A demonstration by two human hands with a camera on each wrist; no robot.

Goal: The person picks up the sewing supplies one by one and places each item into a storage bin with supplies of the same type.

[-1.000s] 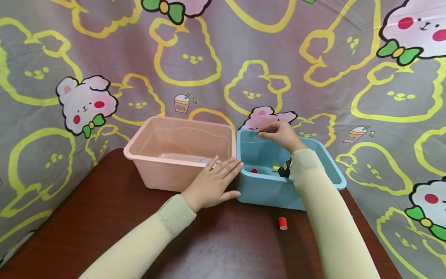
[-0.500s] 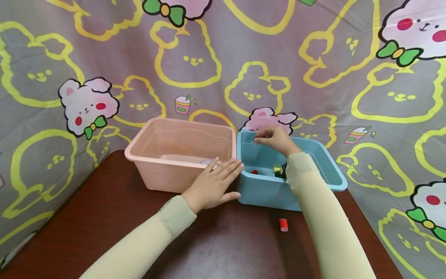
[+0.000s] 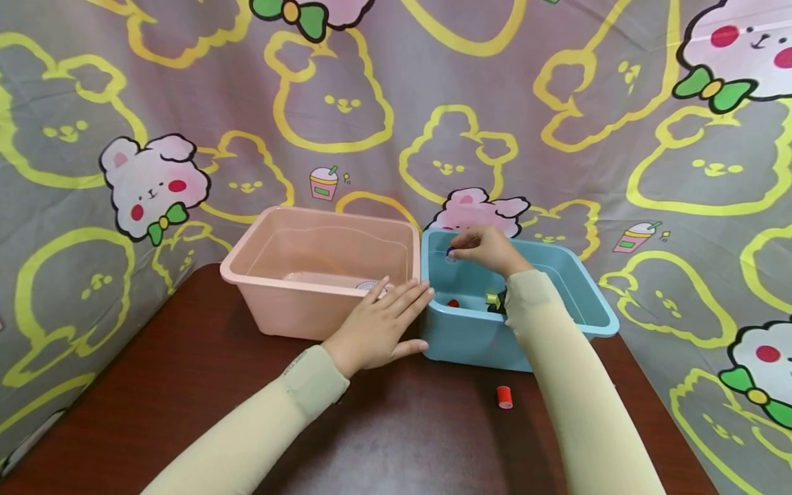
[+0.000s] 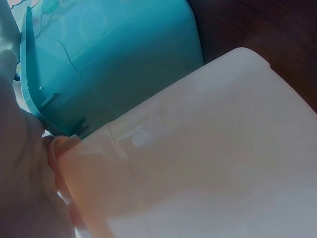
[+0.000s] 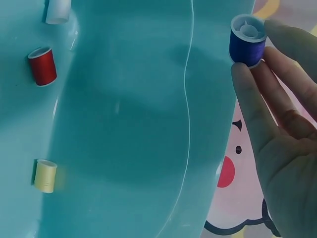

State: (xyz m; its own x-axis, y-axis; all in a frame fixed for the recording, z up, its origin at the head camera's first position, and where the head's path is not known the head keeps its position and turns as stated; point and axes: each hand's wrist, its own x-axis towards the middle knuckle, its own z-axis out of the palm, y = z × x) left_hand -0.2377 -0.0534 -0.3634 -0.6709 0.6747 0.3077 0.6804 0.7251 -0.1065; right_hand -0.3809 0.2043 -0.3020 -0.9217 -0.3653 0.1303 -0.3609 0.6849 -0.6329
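My right hand [image 3: 489, 249] is over the far left part of the blue bin [image 3: 581, 282], pinching a blue thread spool [image 5: 246, 42] between thumb and fingers. The right wrist view shows the spool's pale end facing up. Below it lie a red spool [image 5: 43, 67], a yellow spool [image 5: 45, 176] and a white spool [image 5: 59, 11], partly cut off. My left hand [image 3: 377, 330] lies with straight fingers across the near right corner of the pink bin [image 3: 291, 313], fingertips at the blue bin's rim. In the left wrist view the hand shows only at the left edge.
Another red spool [image 3: 504, 397] lies on the dark wooden table [image 3: 396, 440] in front of the blue bin. A black object [image 3: 498, 306] sits inside the blue bin, partly hidden by my right arm. Behind both bins hangs a patterned curtain [image 3: 383, 82].
My right hand has moved slightly left and down over the blue bin, still pinching the blue thread spool. My left hand has stayed in place.
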